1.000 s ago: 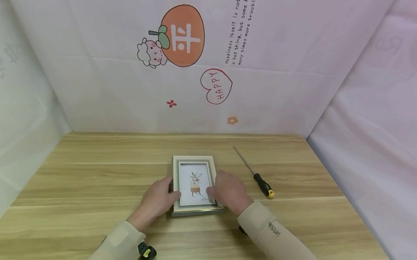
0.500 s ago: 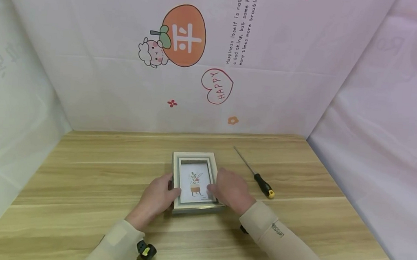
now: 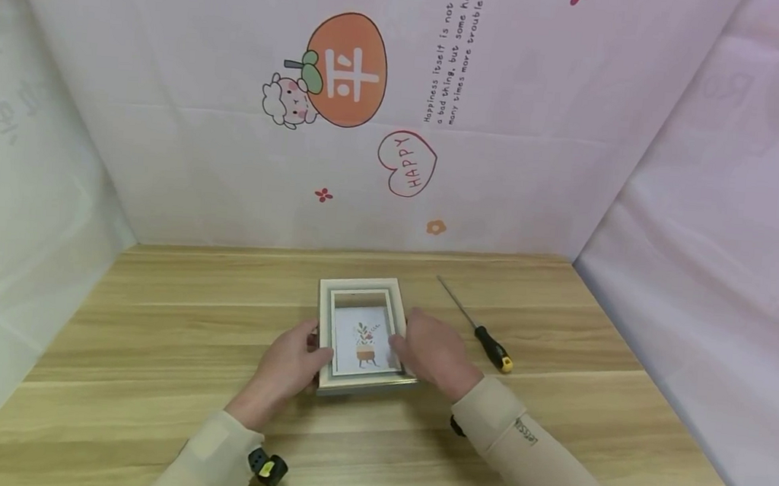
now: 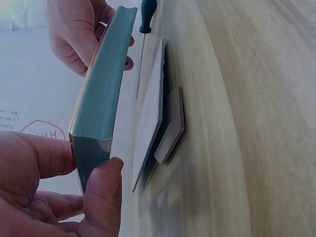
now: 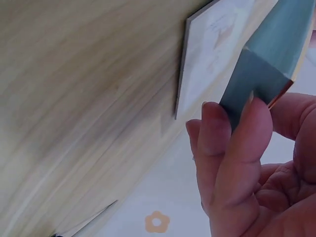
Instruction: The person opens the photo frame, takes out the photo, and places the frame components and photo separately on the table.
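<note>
A picture frame (image 3: 322,344) with a cream front and blue-green sides is held just above the table. My left hand (image 3: 289,365) grips its left side, thumb on the front. My right hand (image 3: 439,351) grips the right side between thumb and fingers. Through the frame's opening shows a white print (image 3: 348,356) of a potted plant. In the left wrist view the frame (image 4: 101,89) is apart from a flat backing board (image 4: 150,113) lying beneath it. A brown stand leg (image 4: 173,129) sticks out under that board. The print lies on top of the board in the right wrist view.
A screwdriver (image 3: 491,346) with a black and yellow handle lies to the right of the right hand, its shaft pointing to the back. The wood-grain table (image 3: 205,320) is bounded by a printed white cloth (image 3: 229,185) at the back and sides.
Both hands have raised the frame and shifted it slightly away. A gap has opened between the frame's top inner edge and the print, which stays on the table with its board.
</note>
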A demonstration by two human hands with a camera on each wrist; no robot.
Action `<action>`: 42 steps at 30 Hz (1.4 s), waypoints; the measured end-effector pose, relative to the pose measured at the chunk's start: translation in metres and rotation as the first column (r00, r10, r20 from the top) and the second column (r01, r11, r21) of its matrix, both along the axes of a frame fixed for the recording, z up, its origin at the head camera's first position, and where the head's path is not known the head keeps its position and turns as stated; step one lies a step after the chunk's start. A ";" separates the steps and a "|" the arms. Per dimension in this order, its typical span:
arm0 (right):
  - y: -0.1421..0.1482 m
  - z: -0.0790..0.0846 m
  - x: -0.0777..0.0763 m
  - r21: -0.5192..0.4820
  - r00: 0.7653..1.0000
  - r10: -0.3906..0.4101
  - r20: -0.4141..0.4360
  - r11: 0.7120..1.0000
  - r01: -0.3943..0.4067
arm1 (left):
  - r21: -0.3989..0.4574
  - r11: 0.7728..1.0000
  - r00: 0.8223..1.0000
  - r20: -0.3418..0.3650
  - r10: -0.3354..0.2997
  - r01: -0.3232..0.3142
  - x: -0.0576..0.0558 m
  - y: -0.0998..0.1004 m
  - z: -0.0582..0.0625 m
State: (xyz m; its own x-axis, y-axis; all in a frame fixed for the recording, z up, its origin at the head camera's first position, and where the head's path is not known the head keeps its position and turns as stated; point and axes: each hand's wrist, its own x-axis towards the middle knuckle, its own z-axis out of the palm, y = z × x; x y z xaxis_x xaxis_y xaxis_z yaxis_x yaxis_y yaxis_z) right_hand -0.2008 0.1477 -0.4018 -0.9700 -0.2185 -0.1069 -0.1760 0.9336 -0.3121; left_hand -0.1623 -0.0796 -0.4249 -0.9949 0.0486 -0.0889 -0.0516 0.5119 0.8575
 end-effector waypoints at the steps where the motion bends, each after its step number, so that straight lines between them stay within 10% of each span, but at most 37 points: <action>1: 0.000 0.001 0.000 -0.016 1.000 0.004 -0.002 1.000 -0.004 | 0.005 1.000 1.000 0.004 0.003 -0.003 0.000 -0.001 0.000; 22: -0.015 0.003 0.003 -0.268 0.997 0.015 0.079 0.963 0.006 | 0.124 0.991 0.998 0.048 0.048 -0.054 0.005 -0.025 0.003; 42: -0.032 0.002 0.002 -0.328 0.995 0.000 0.101 0.944 0.033 | 0.044 0.994 0.995 0.039 0.096 -0.098 0.009 -0.042 0.004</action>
State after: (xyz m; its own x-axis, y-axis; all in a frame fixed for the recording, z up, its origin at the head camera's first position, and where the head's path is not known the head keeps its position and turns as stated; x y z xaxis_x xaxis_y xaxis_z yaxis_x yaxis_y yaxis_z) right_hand -0.1991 0.1162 -0.4001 -0.9620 -0.2417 -0.1268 -0.1142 0.7785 -0.6172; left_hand -0.1538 -0.1219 -0.4213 -0.9912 -0.0430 -0.1250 -0.1306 0.4635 0.8764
